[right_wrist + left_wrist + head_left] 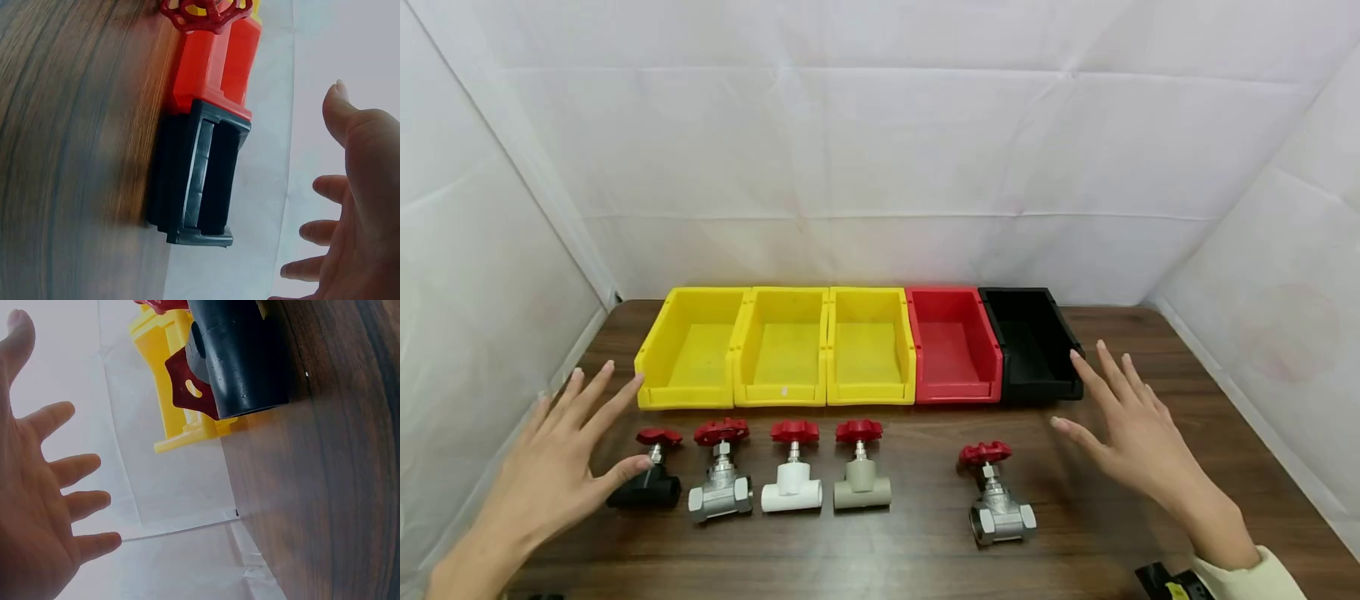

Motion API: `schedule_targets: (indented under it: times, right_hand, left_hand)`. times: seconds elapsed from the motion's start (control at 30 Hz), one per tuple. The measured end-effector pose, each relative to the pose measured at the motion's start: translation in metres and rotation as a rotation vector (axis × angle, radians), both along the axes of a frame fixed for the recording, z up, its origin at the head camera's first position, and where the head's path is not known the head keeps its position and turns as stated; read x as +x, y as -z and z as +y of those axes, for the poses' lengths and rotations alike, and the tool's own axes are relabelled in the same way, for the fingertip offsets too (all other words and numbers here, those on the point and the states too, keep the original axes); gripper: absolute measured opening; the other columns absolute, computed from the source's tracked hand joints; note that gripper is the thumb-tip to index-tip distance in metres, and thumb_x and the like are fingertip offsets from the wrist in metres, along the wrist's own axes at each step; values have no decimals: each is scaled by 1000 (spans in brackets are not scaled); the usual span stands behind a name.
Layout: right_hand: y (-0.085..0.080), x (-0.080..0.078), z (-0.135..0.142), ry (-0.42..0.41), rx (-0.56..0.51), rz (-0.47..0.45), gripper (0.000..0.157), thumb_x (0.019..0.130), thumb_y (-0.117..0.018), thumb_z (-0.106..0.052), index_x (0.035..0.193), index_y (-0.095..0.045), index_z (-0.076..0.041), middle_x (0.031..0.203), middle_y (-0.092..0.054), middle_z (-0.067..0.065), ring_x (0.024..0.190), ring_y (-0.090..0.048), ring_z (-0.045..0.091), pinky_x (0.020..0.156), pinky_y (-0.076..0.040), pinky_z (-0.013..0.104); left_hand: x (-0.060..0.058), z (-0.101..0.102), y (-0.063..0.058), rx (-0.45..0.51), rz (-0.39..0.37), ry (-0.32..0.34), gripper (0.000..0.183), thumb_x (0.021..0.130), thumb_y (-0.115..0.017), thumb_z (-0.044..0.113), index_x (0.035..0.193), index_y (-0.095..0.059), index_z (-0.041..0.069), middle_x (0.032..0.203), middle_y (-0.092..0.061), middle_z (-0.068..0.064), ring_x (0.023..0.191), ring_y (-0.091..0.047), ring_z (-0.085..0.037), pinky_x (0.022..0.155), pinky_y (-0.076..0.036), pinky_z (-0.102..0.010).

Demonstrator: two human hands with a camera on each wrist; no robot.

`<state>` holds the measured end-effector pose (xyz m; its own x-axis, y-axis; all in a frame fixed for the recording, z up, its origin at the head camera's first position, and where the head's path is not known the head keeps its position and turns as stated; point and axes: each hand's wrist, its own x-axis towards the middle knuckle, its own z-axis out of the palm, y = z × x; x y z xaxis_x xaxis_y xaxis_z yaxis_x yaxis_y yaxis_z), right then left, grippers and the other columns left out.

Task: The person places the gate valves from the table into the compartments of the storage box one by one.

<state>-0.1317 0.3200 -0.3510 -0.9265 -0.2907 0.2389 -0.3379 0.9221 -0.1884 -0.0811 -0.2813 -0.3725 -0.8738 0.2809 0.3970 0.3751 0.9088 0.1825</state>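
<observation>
My left hand (561, 462) hovers at the left with fingers spread, holding nothing. Its thumb overlaps a black valve (651, 487) with a red handwheel in the head view; the left wrist view shows that valve's black pipe body (240, 362) apart from the hand. Rightward in a row stand a metal valve (721, 487), a white valve (793, 486) and a grey-beige valve (861, 485), all with red handwheels. Another metal valve (1000, 512) stands farther right. My right hand (1142, 437), also spread and without anything in it, is to the right of that valve, near the black bin (1041, 390).
Behind the valves, bins stand side by side: three yellow, including the leftmost yellow bin (685, 398), then a red bin (958, 392) and the black one. White sheeting (880, 167) encloses the back and sides of the brown wooden table (850, 567).
</observation>
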Motion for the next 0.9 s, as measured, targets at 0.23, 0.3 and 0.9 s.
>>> schedule_targets:
  times: [0.23, 0.3, 0.9]
  right_hand:
    - [5, -11, -7, -45, -58, 62, 86, 86, -69, -42, 154, -20, -23, 159, -10, 10, 142, -12, 40, 85, -24, 77]
    - [6, -15, -10, -61, -82, 83, 85, 86, -70, -40, 154, -22, -23, 158, -14, 10, 140, -18, 41, 86, -27, 75]
    - [43, -69, -32, -151, -288, 12, 71, 92, -65, -30, 151, -29, -16, 154, -24, 17, 136, -28, 41, 96, -30, 67]
  left_hand:
    - [11, -3, 6, 98, -17, 17, 86, 83, -70, 46, 153, -25, 25, 157, -18, -14, 141, -11, -43, 109, -2, -61]
    - [14, -4, 8, 121, -37, 11, 86, 83, -71, 43, 153, -25, 25, 157, -18, -14, 140, -13, -45, 108, -6, -63]
    - [30, 9, 25, 168, -352, -166, 76, 88, -67, 42, 151, -29, 24, 140, -37, -29, 114, -39, -58, 72, -35, -75]
